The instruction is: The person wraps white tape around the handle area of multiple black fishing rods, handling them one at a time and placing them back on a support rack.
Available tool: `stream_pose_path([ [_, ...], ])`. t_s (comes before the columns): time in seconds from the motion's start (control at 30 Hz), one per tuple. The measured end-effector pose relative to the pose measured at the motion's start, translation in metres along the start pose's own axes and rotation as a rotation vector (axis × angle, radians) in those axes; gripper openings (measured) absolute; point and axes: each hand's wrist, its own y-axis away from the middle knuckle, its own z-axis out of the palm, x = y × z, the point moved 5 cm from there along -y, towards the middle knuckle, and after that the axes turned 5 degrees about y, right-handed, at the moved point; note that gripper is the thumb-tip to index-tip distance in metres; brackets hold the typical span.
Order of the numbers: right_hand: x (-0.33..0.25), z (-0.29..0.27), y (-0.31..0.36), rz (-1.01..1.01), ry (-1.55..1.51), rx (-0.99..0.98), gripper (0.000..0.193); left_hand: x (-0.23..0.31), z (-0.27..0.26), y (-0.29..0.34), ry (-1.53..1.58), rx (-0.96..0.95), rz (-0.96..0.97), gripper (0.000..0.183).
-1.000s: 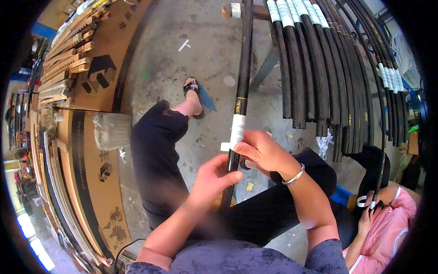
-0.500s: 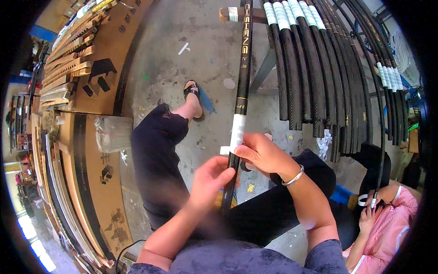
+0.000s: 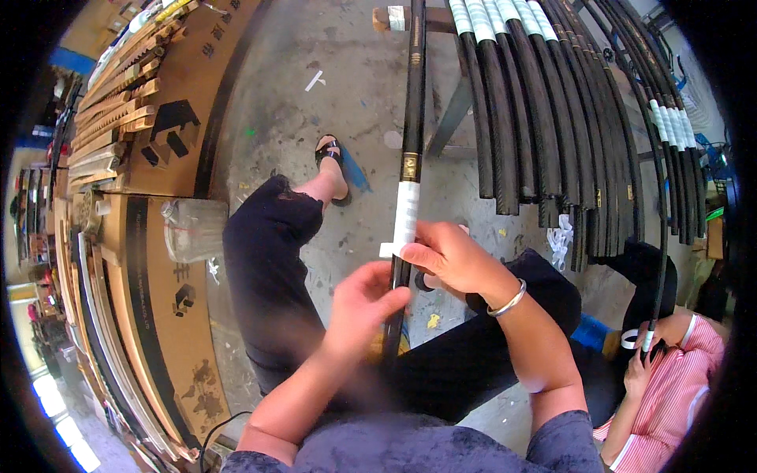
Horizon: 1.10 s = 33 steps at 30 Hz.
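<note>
A long black pole [image 3: 412, 118], glossy with gold marks, slants up between my legs and runs out past the top edge. White tape [image 3: 406, 209] wraps a band of it, and a short white tab sticks out left of the band's lower end. My right hand [image 3: 448, 256] is closed at this lower end, thumb in front and fingers partly hidden behind. Just below, my left hand [image 3: 364, 303] is closed round the bare pole, its thumb across the front. A small dark round thing by my right fingers is too covered to name.
Several black poles with white bands [image 3: 520, 118] lie side by side on a stand at the right. A co-worker in a striped pink shirt [image 3: 670, 378] holds another pole at the lower right. Cartons [image 3: 177, 299] and wooden strips [image 3: 118, 94] line the left, beside a clear plastic bag [image 3: 193, 229].
The pole has turned about its length: the gold lettering has rolled out of sight and a gold mark faces up above the tape. Both hands stay almost in place, the left thumb slightly shifted.
</note>
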Motion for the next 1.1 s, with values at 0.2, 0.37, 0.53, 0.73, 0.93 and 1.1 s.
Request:
stream_pose_path([
  [0.2, 0.005, 0.003, -0.002, -0.076, -0.028, 0.033, 0.042, 0.006, 0.005, -0.001, -0.057, -0.002, 0.117, 0.029],
  [0.37, 0.011, 0.006, 0.000, -0.022, -0.043, 0.007, 0.046, 0.005, -0.005, -0.002, 0.033, 0.013, -0.033, 0.034],
  [0.53, 0.013, 0.007, -0.001, -0.014, 0.062, 0.018, 0.046, 0.007, 0.001, -0.003, -0.137, 0.009, 0.112, 0.035],
  [0.73, 0.008, 0.003, 0.002, 0.010, 0.068, 0.013, 0.047, 0.015, -0.005, -0.002, -0.095, 0.133, 0.117, 0.046],
  [0.93, -0.002, 0.001, 0.003, 0.068, 0.246, 0.054, 0.044, 0.043, 0.003, -0.006, -0.750, 0.249, 0.417, 0.058],
  [1.1, -0.028, -0.009, 0.027, 0.008, 0.372, 0.176, 0.042, 0.040, -0.001, -0.007, -0.944, 0.316, 0.491, 0.055],
])
